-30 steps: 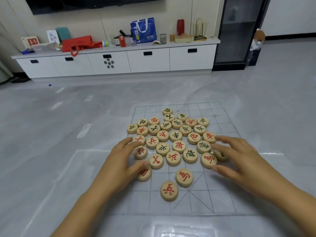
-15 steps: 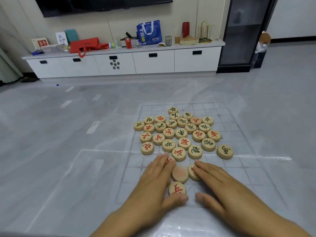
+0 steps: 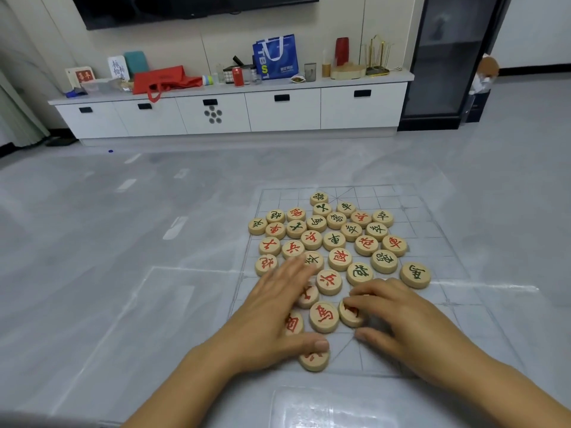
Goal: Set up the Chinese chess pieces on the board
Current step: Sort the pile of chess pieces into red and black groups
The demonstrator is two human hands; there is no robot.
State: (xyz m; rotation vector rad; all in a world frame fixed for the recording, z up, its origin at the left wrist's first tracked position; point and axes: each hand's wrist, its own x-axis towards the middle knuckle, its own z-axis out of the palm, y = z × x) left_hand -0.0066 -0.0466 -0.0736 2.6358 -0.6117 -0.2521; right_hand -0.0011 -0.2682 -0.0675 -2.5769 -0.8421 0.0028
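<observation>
Chinese chess pieces, round wooden discs marked in red and green, are seen bunched in a loose cluster on the middle and far part of a transparent board that is laid flat on the grey floor. None is yet judged to be set on its starting point; red and green lie mixed, so the sorting is taken to be at an early stage.

A few red pieces are drawn apart at the near edge of the cluster, which suggests that the near side is being made the red side. The left hand is spread flat, its fingers extended over several red discs and its thumb resting on a single near piece; nothing is gripped. The right hand is held open with its fingers curled down onto a red piece, pressed rather than pinched, as if it is to be slid. One green piece lies a little apart at the right.

No box or tray for the pieces can be seen. Against the far wall, a low white cabinet is loaded with a blue bag, a red bag and small items whose contents cannot be told.
</observation>
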